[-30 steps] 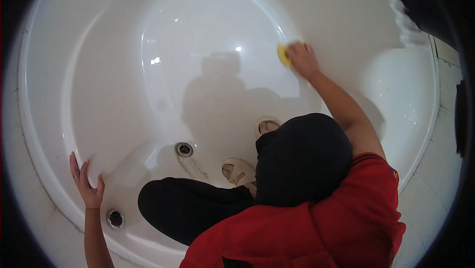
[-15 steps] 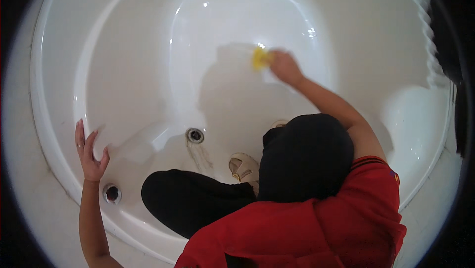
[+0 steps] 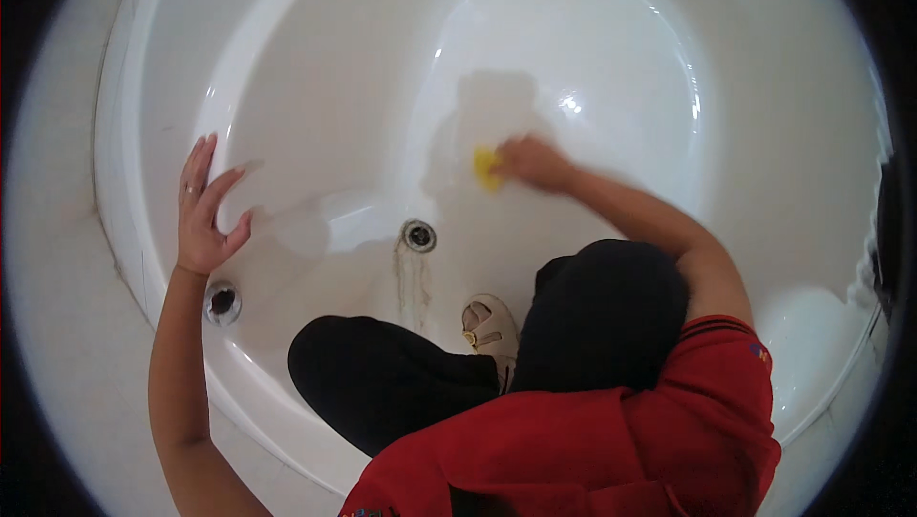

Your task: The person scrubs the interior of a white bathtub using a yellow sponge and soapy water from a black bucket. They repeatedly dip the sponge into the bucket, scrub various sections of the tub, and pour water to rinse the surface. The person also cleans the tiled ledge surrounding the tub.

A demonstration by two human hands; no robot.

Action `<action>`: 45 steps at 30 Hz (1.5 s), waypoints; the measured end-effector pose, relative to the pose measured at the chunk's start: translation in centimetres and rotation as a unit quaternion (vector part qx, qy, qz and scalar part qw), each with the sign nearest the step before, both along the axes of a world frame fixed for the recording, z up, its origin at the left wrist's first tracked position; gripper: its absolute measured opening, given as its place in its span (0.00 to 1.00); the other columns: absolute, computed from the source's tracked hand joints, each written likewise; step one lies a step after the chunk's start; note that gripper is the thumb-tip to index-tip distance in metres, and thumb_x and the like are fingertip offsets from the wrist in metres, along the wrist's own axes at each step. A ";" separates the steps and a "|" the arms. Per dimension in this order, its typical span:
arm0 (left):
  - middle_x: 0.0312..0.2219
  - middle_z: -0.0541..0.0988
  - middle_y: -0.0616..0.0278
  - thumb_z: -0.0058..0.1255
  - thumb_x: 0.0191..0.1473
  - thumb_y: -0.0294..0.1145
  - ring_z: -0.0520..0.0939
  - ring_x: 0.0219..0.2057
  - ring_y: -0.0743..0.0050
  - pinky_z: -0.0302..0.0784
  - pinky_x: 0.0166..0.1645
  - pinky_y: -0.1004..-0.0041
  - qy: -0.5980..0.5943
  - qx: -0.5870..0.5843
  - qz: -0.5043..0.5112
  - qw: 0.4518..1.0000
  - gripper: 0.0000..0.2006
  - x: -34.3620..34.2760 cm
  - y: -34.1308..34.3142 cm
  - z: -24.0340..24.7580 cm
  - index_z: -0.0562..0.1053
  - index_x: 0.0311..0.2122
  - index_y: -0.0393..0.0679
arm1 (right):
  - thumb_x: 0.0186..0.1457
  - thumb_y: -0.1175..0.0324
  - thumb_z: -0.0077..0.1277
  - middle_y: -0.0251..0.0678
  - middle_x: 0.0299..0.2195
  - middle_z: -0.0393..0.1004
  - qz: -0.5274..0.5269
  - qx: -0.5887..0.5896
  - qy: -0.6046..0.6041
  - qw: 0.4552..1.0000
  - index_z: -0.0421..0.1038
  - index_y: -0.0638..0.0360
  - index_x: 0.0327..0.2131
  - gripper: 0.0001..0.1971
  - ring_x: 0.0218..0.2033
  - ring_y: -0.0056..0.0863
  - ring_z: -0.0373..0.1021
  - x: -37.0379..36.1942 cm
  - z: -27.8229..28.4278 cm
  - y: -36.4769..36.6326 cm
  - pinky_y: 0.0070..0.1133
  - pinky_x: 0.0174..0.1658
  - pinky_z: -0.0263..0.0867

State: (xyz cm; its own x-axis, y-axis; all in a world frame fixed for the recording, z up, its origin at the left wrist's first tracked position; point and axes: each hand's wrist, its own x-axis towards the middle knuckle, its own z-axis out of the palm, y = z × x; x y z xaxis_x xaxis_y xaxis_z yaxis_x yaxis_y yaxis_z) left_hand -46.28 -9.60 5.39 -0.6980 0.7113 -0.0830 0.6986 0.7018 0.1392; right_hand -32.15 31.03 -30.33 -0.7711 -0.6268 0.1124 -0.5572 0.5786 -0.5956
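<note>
I am crouching inside a white, rounded bathtub [image 3: 334, 126]. My right hand [image 3: 535, 162] is closed around a small yellow sponge [image 3: 486, 168] over the tub's floor, up and to the right of the drain [image 3: 418, 235]. The side of the sponge in my fingers is hidden. Out at the left, my left hand [image 3: 208, 216] rests against the tub's inner edge with its fingers spread, holding nothing. A ring shows on one of its fingers.
Brownish streaks [image 3: 413, 288] run from the drain toward my beige shoe [image 3: 492, 326]. A round metal-rimmed opening [image 3: 223, 302] lies beside my left wrist. My black-trousered knees [image 3: 382, 374] take up the near part of the tub. A moulded seat [image 3: 812, 345] rises at the right.
My right hand has drawn the sponge nearer to me, closer to the drain. My left hand has shifted farther along the edge, fingers still spread. The whole view has turned and shifted a little.
</note>
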 end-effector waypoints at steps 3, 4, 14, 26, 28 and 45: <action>0.62 0.59 0.47 0.57 0.37 0.29 0.59 0.62 0.42 0.54 0.64 0.54 0.000 -0.016 0.005 1.000 0.25 0.5 -0.2 0.7 0.73 0.47 0.47 | 0.53 0.71 0.43 0.41 0.41 0.72 -0.176 0.097 0.027 0.979 0.72 0.50 0.45 0.16 0.44 0.41 0.68 -11.1 1.6 4.8 0.38 0.44 0.64; 0.62 0.59 0.48 0.57 0.37 0.29 0.59 0.62 0.42 0.54 0.64 0.53 0.005 -0.016 0.002 1.000 0.25 0.4 -0.1 0.8 0.73 0.47 0.47 | 0.52 0.72 0.44 0.42 0.46 0.69 -0.214 0.133 0.051 0.966 0.71 0.45 0.48 0.19 0.46 0.41 0.66 -14.3 1.8 6.8 0.38 0.44 0.65; 0.60 0.63 0.58 0.58 0.36 0.30 0.61 0.62 0.50 0.57 0.64 0.55 0.013 0.037 0.004 0.999 0.26 0.1 0.0 0.4 0.75 0.47 0.52 | 0.60 0.64 0.38 0.40 0.42 0.69 -0.170 0.267 0.035 0.948 0.66 0.48 0.51 0.16 0.42 0.39 0.67 -14.4 -0.9 -6.3 0.39 0.41 0.64; 0.60 0.64 0.62 0.58 0.38 0.32 0.62 0.61 0.55 0.57 0.64 0.58 0.040 0.070 -0.007 0.997 0.25 0.4 -1.7 -0.4 0.75 0.48 0.54 | 0.49 0.55 0.58 0.36 0.31 0.74 -0.233 -0.075 -0.520 0.819 0.74 0.58 0.37 0.17 0.31 0.27 0.72 2.6 4.4 -21.1 0.25 0.33 0.69; 0.60 0.64 0.63 0.58 0.39 0.32 0.62 0.61 0.55 0.57 0.64 0.58 0.045 0.068 -0.001 0.997 0.25 0.8 -2.5 -0.4 0.75 0.48 0.54 | 0.46 0.53 0.62 0.34 0.25 0.73 -0.260 -0.047 -0.594 0.760 0.73 0.60 0.34 0.20 0.26 0.23 0.71 -0.1 10.0 -20.7 0.21 0.27 0.69; 0.62 0.58 0.50 0.59 0.44 0.42 0.57 0.63 0.46 0.52 0.65 0.52 -0.011 0.010 0.012 1.000 0.26 0.6 -2.0 0.2 0.72 0.51 0.54 | 0.55 0.66 0.47 0.41 0.31 0.77 -0.172 -0.152 -0.412 0.882 0.75 0.58 0.35 0.09 0.36 0.37 0.74 5.9 5.5 -28.2 0.30 0.41 0.69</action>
State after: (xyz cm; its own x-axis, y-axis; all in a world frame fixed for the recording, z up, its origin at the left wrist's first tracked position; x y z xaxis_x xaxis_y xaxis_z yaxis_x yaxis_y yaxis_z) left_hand -45.69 -11.61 5.56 -0.7124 0.6967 -0.0846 0.6787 0.7146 0.1695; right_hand -26.22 2.87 -24.79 -0.8077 -0.3770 -0.4534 0.3155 0.3734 -0.8724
